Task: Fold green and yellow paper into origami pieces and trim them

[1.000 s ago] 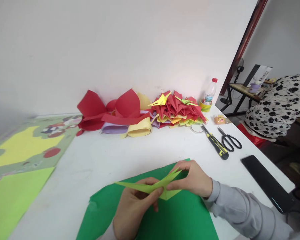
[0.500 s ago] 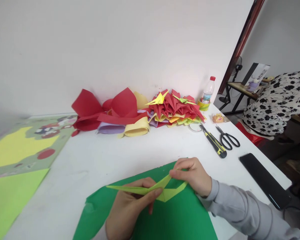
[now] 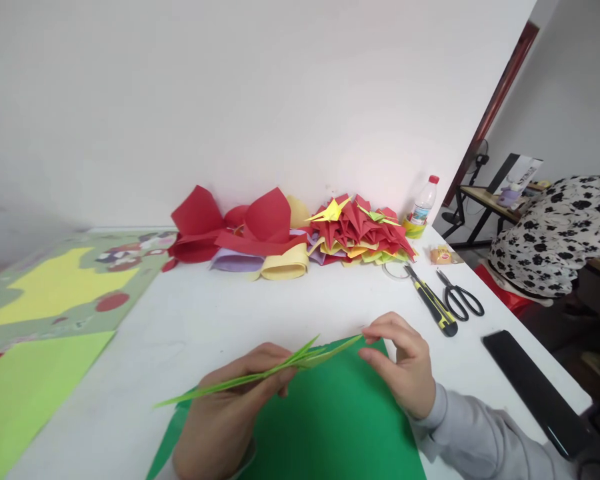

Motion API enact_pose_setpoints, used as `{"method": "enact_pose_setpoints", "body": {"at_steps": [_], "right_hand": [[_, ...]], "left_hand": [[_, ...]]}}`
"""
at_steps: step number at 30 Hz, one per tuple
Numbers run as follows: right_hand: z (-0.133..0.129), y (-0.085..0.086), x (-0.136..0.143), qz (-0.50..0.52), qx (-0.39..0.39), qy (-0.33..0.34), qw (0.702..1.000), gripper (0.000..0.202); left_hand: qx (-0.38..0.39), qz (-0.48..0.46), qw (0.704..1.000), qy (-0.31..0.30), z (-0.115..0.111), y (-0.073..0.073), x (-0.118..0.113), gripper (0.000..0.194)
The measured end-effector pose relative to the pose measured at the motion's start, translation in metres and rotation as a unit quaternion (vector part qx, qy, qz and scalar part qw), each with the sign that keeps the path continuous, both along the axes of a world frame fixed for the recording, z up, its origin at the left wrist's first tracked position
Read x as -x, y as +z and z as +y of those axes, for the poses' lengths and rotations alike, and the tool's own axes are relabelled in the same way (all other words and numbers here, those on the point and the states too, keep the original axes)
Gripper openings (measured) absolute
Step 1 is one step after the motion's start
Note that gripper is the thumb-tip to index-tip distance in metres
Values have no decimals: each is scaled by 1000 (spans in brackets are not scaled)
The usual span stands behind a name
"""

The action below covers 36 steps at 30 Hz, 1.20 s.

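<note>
My left hand [image 3: 230, 410] pinches a light-green origami crane [image 3: 325, 357] near its middle, between thumb and fingers. The folded paper is turned nearly edge-on, one long thin point reaching to the lower left and the others to the right. At its right tip is my right hand [image 3: 400, 363], thumb and index finger apart. The index fingertip is at the paper's tip; whether it touches I cannot tell. Below both hands a large green sheet [image 3: 330, 427] lies on the white table [image 3: 180, 320].
Along the wall lie curled red sheets [image 3: 267, 220] and a pile of red folded cranes [image 3: 355, 230]. To the right are a bottle [image 3: 423, 205], a utility knife [image 3: 433, 303], scissors [image 3: 457, 297] and a black phone [image 3: 535, 393]. Light-green paper [image 3: 45, 393] lies left. A person [image 3: 555, 233] is beyond.
The crane has tilted from showing its face to nearly edge-on. My right thumb and index finger have parted from their pinch on it. The view has shifted slightly.
</note>
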State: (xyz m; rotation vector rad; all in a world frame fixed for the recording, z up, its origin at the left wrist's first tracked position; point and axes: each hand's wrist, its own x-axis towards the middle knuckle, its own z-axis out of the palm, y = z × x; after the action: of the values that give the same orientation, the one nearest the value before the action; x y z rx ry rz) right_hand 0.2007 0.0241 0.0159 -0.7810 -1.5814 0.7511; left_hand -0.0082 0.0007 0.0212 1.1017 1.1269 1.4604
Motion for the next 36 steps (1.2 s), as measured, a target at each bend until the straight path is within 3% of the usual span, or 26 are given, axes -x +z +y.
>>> {"method": "enact_pose_setpoints", "body": {"at_steps": [6, 10, 16, 19, 24, 29, 31, 36], "right_hand": [[-3, -1, 1, -9, -39, -35, 999, 19], [-5, 0, 0, 14, -31, -15, 999, 20], [0, 3, -1, 82, 98, 34, 991, 5], [3, 0, 0, 113, 195, 105, 969, 15], [3, -5, 5, 155, 337, 200, 907, 32], [0, -5, 8, 200, 387, 270, 858, 30], [-1, -7, 9, 186, 374, 282, 864, 31], [-6, -10, 17, 136, 254, 189, 939, 10]], "left_hand": [[-9, 35, 999, -20, 2, -5, 6, 13], [-8, 38, 999, -28, 3, -6, 8, 8], [-1, 6, 1000, 2, -3, 0, 0, 6], [6, 0, 1000, -3, -3, 2, -1, 5], [43, -29, 998, -41, 2, -4, 2, 12], [75, -66, 994, -37, 2, -3, 0, 20], [78, -91, 993, -22, 0, 0, -2, 23], [127, -138, 982, 11, -6, 0, -13, 34]]}}
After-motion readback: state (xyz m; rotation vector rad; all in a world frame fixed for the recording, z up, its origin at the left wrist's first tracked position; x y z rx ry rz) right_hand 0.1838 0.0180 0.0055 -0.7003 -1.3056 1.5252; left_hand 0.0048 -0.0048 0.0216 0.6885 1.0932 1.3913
